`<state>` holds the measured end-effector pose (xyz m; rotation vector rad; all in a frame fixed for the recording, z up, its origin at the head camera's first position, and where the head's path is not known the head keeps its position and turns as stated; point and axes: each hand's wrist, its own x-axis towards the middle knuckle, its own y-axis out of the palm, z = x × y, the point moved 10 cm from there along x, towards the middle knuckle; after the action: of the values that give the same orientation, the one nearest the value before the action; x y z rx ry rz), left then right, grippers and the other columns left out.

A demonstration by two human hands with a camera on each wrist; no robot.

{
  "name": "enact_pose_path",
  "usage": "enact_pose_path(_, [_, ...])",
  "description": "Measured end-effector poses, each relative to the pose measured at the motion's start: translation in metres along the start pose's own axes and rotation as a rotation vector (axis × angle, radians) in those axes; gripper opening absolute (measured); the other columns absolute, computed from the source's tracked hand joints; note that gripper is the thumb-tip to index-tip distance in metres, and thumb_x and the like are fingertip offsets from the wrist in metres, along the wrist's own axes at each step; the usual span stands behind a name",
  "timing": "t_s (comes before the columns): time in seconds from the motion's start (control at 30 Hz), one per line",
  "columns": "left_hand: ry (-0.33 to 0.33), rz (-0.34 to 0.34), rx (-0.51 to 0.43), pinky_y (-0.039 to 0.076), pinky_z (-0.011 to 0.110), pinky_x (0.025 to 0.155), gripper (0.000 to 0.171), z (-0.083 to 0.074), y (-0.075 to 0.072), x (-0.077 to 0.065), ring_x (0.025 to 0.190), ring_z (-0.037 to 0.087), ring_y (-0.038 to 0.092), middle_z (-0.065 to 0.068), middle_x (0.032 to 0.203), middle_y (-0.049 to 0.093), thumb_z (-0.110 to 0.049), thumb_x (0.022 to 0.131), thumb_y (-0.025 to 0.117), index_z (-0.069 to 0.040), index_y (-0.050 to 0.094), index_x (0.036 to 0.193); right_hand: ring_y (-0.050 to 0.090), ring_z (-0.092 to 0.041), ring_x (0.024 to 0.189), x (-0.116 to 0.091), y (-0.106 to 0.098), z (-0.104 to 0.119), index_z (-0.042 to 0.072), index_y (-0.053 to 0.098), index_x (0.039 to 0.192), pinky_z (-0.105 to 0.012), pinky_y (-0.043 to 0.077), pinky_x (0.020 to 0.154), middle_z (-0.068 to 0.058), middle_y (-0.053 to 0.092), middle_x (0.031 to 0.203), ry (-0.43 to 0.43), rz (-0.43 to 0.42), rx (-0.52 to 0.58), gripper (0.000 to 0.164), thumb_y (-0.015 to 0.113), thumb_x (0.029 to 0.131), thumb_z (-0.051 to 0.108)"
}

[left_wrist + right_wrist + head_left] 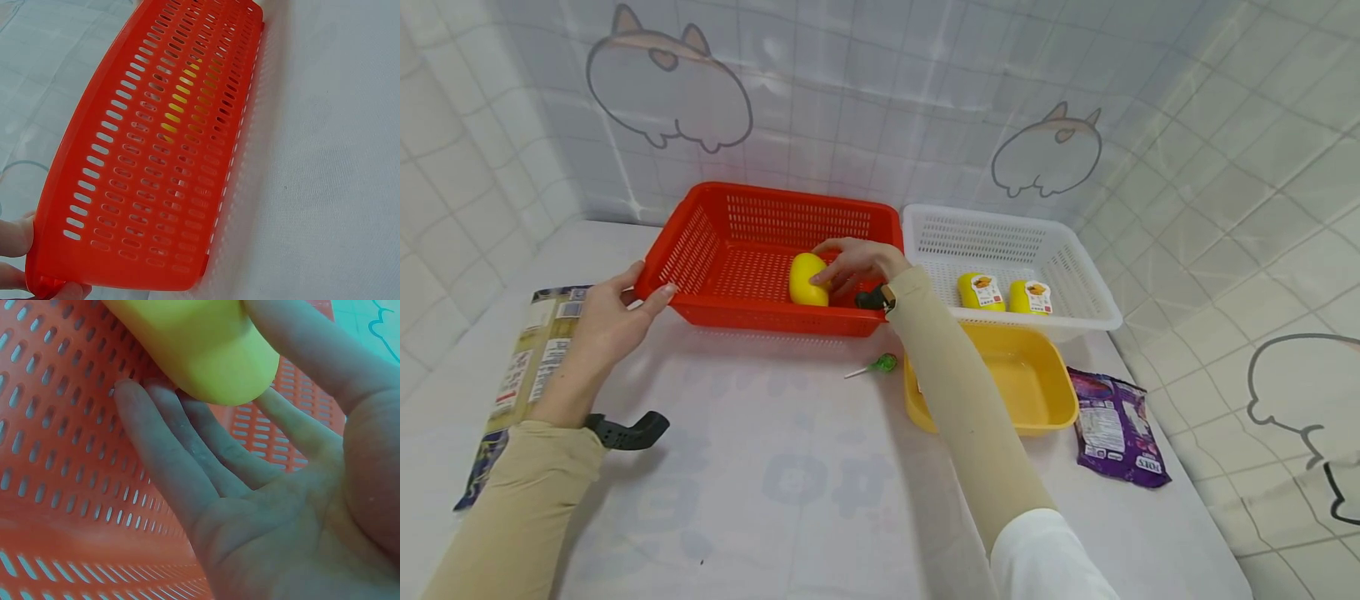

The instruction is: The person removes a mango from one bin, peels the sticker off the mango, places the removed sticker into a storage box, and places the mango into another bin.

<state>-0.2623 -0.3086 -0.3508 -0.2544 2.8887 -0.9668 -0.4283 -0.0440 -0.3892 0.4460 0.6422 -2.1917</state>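
Note:
A red slotted plastic basket stands against the back wall. At its front left corner my left hand grips the rim, thumb on the near side; in the left wrist view its fingertips wrap that corner. My right hand reaches into the basket and pinches a smooth yellow oval item between thumb and index finger. The right wrist view shows the lower end of this yellow item, with the other fingers stretched out below it. Through the slots, the left wrist view gives glimpses of yellow.
Right of the red basket, a white basket holds two yellow items with fruit-picture labels. A yellow tub stands before it, beside a purple packet. A green lollipop lies in front; a long printed packet lies left.

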Motion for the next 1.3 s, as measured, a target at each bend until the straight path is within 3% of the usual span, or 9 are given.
enact_pose_path(0.63, [-0.001, -0.005, 0.017, 0.043, 0.06, 0.106, 0.088, 0.002, -0.001, -0.001, 0.142, 0.049, 0.03, 0.026, 0.163, 0.019, -0.06, 0.098, 0.044, -0.012, 0.003, 0.16, 0.066, -0.029, 0.111, -0.001, -0.003, -0.001, 0.016, 0.043, 0.146, -0.039, 0.057, 0.095, -0.01, 0.057, 0.132, 0.009, -0.031, -0.016, 0.071, 0.079, 0.086, 0.026])
enact_pose_path(0.87, [0.001, -0.004, 0.0, 0.04, 0.063, 0.107, 0.089, 0.001, 0.0, -0.001, 0.143, 0.049, 0.029, 0.025, 0.163, 0.018, -0.06, 0.098, 0.044, -0.011, 0.003, 0.16, 0.066, -0.03, 0.112, -0.002, -0.004, 0.0, 0.015, 0.045, 0.146, -0.042, 0.054, 0.1, -0.01, 0.058, 0.133, 0.0, -0.04, -0.041, 0.07, 0.079, 0.086, 0.027])
enact_pose_path(1.3, [0.006, -0.006, 0.01, 0.043, 0.062, 0.106, 0.089, 0.001, 0.0, 0.0, 0.142, 0.05, 0.03, 0.026, 0.163, 0.02, -0.061, 0.097, 0.044, -0.013, 0.003, 0.16, 0.062, -0.027, 0.115, 0.001, -0.01, 0.002, 0.014, 0.046, 0.147, -0.041, 0.055, 0.099, -0.008, 0.052, 0.138, -0.003, -0.083, -0.005, 0.074, 0.082, 0.083, 0.026])
